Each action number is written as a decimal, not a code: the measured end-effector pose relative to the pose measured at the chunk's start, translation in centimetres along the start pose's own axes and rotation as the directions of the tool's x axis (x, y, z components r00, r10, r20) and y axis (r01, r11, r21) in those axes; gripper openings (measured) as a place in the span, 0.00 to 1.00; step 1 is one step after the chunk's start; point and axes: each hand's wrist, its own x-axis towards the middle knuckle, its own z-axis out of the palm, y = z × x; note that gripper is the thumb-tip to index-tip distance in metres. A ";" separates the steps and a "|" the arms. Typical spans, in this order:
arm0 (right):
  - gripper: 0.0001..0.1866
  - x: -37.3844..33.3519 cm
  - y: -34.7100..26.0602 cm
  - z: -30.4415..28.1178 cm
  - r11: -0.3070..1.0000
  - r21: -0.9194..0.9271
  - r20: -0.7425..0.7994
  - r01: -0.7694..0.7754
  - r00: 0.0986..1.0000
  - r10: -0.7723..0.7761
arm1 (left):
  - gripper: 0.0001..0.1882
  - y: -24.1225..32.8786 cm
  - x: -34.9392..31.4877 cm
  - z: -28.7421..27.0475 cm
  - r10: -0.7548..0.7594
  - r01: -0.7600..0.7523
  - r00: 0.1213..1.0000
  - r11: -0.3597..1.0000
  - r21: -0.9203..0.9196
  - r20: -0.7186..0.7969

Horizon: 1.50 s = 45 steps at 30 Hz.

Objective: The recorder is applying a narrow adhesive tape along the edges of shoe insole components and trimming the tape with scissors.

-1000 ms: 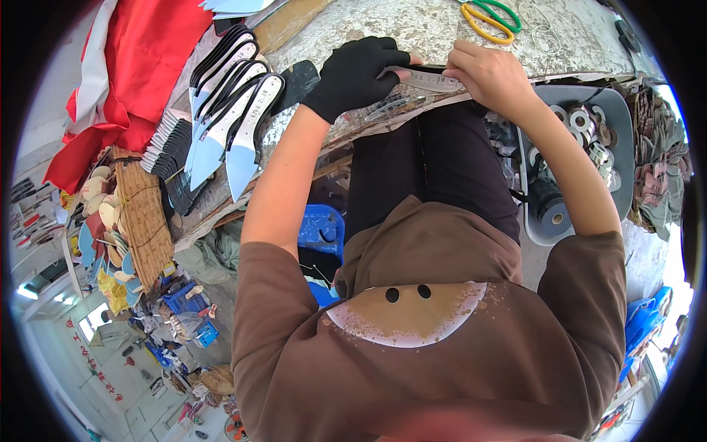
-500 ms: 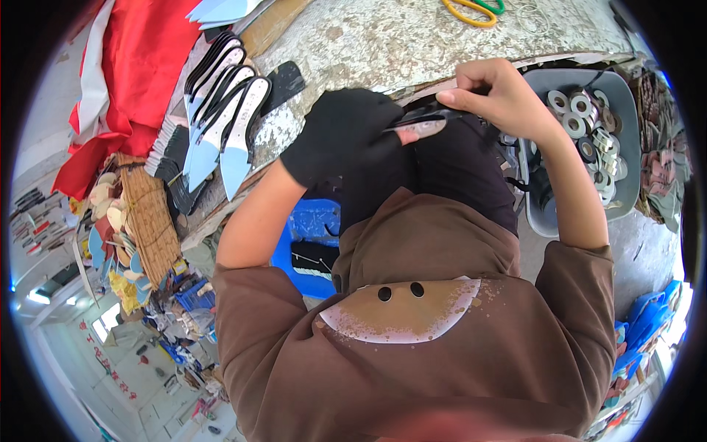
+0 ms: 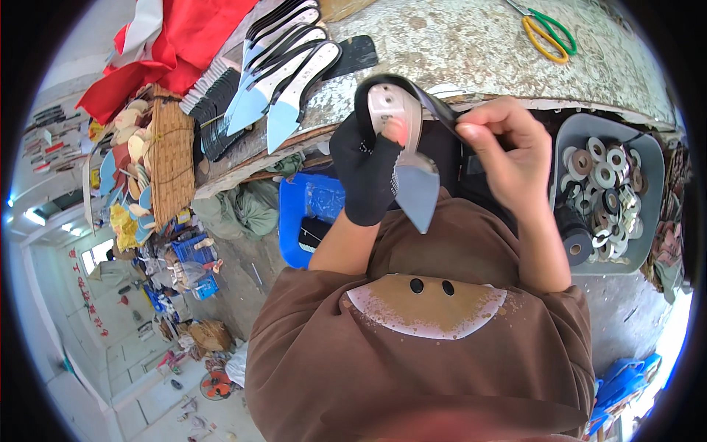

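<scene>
My left hand, in a black glove with bare fingertips, grips a shoe insole above my lap. The insole's pale-blue pointed toe faces my body, and its whitish heel end points away. A black strip curves around the heel edge. My bare right hand pinches the strip's other end between thumb and fingers, to the right of the heel. On the bench at the left, several similar insoles with black edging lie overlapped in a row.
Scissors with yellow and green handles lie on the worn bench. At the right stands a grey bin with several tape rolls. Left are red cloth, a woven panel and a blue plastic stool.
The insole has turned from nearly edge-on to showing its face, toe toward me. My right hand has drawn apart from my left, holding the strip. The whole view has shifted.
</scene>
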 end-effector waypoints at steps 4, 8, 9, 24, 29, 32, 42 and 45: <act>0.04 1.0 -1.1 3.2 0.989 -0.117 0.043 0.085 0.996 -0.081 | 0.18 -0.6 -0.6 1.1 -0.023 0.010 0.994 0.993 -0.115 -0.107; 0.07 1.7 -0.3 3.3 0.808 -0.526 0.135 0.266 0.964 -0.230 | 0.32 -1.9 -0.1 1.9 0.040 -0.038 0.999 0.935 -0.352 -0.002; 0.07 2.0 0.1 3.3 0.807 -0.530 0.137 0.262 0.965 -0.223 | 0.27 -2.0 -0.2 2.0 0.003 -0.002 1.000 0.949 -0.314 0.003; 0.10 -2.2 4.2 0.2 0.756 -0.596 0.328 0.269 0.942 -0.077 | 0.11 -1.9 0.0 1.6 -0.481 0.473 0.876 0.843 -0.256 0.036; 0.09 -2.9 4.1 -0.9 0.646 -0.702 0.416 0.298 0.909 0.032 | 0.12 -2.3 -0.5 2.7 -0.412 0.418 0.906 0.906 -0.058 0.099; 0.08 -2.2 4.1 -1.6 0.636 -0.709 0.397 0.304 0.918 0.004 | 0.09 -2.9 -0.9 1.9 -0.264 0.301 0.936 0.943 -0.140 0.234; 0.11 -2.1 4.5 -2.5 0.927 0.122 0.287 -0.355 0.907 0.309 | 0.12 -3.9 -1.2 -0.3 0.263 -0.263 0.868 0.963 -0.060 0.422; 0.11 -2.5 3.0 -1.8 0.875 0.282 0.254 -0.394 0.910 0.328 | 0.13 -2.7 -1.5 -0.5 0.348 -0.386 0.863 0.922 0.033 0.367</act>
